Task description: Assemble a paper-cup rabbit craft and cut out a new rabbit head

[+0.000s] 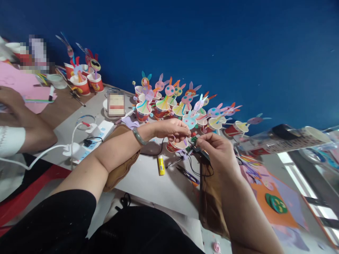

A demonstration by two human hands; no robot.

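Observation:
My left hand (173, 129) reaches across the table with its fingers curled and pressed together. What it holds, if anything, I cannot make out. Close by, my right hand (217, 148) pinches thumb against forefinger at a small dark green piece (194, 139), whose kind is unclear. Just under my left fingers stands a red and white paper cup (173, 146), partly hidden. A yellow glue stick (161, 165) lies nearer to me, with scissors (188, 175) to its right. Behind my hands is a turquoise paper animal head (190, 120) with ears.
Several paper cups with rabbit-like heads (169, 90) line the blue wall. A power strip (102, 132) with cables lies left, near another person's arm (31, 120). At right are a sleeve of cups (288, 141), orange paper (265, 203) and a green cut-out (276, 203).

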